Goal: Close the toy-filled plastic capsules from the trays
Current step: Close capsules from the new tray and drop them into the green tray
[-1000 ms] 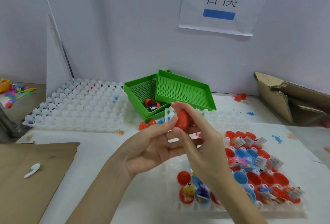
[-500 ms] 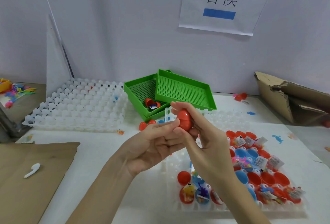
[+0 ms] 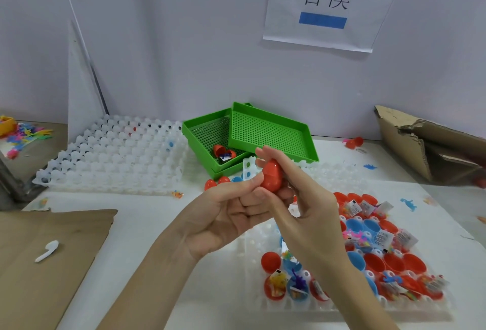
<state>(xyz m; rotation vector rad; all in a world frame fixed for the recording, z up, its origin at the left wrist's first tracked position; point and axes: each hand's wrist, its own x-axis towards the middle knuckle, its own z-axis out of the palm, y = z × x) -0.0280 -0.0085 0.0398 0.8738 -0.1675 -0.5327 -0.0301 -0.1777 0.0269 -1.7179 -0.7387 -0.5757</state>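
A red egg-shaped capsule (image 3: 272, 176) is held between both hands above the table's middle. My left hand (image 3: 226, 218) lies palm up under it, thumb and fingertips against its lower half. My right hand (image 3: 299, 206) wraps its fingers over the top and right side. Below them a clear plastic tray (image 3: 349, 310) holds several open red and blue capsule halves with small toys and paper slips. One closed red capsule (image 3: 271, 261) sits at the tray's left edge.
Two stacked green mesh trays (image 3: 268, 132) stand behind the hands, one holding an open red capsule (image 3: 222, 151). A stack of empty clear trays (image 3: 113, 156) lies at the left. Loose red capsules (image 3: 215, 183), brown cardboard (image 3: 39, 264) and a torn box (image 3: 426, 143) surround the work area.
Both hands have closed in on the red capsule, the left thumb and fingers now pressing against it from below. The hands have stayed in nearly the same place.
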